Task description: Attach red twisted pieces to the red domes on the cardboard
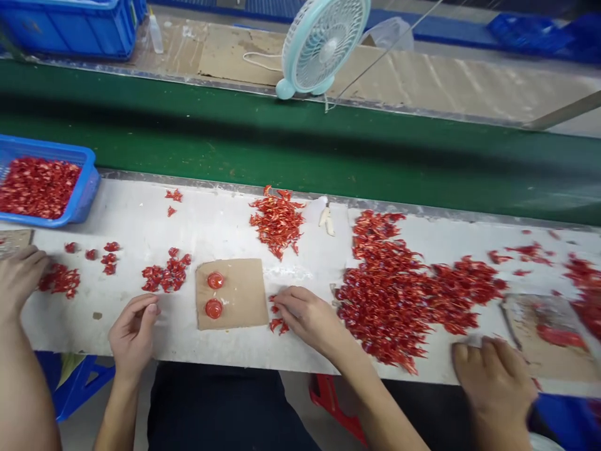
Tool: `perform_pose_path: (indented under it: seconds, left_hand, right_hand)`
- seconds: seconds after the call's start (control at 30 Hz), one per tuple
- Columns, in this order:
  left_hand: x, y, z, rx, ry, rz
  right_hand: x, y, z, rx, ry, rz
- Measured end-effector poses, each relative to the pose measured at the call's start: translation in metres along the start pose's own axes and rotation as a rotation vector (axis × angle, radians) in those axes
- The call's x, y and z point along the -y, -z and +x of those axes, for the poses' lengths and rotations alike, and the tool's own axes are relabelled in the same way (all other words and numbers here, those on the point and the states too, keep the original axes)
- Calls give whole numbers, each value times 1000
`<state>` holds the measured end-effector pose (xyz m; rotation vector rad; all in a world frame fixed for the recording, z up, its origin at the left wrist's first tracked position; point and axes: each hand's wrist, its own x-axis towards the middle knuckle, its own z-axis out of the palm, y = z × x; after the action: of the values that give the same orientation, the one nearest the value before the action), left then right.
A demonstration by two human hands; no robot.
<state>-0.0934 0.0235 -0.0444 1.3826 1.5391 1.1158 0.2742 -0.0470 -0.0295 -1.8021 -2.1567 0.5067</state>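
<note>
My left hand [134,329] rests at the near edge of the white worktable [225,219], its fingers curled in a pinch, and whatever they hold is too small to see. My right hand [307,316] lies palm down with fingers bent over a few small red plastic pieces [278,323] beside a brown cardboard square [246,294]. Two round red caps [215,294] sit on that cardboard. A small heap of red pieces [166,275] lies just beyond my left hand.
A large spread of red pieces [399,294] and a smaller pile [278,222] lie to the right. At far left stands a blue tray [84,188] of red pieces. Other people's hands [19,275] [493,376] work at both sides. A green conveyor belt [300,144] and a fan [323,44] are behind.
</note>
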Motion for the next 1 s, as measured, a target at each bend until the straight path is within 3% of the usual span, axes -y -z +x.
perform_pose_path:
  seconds: [0.27,0.43,0.57,0.7,0.87,1.0]
  left_hand:
    - [-9,16,13,-93,-71,329]
    - [-10,16,26,2,-71,499]
    - [-12,16,31,69,11,525]
    - [-14,17,29,106,81,404]
    - [-14,26,19,101,229,50]
    - [-12,25,9,187,360,-233]
  right_hand:
    - [-18,-15,-1,-165,42,-36]
    - [-11,-8,0,-80,-53,-5]
    - [-10,-8,1,-33,-140,1]
    - [-10,-6,6,-2,-187,11]
    - [5,10,17,9,-285,9]
    - [36,19,31,-140,-358,356]
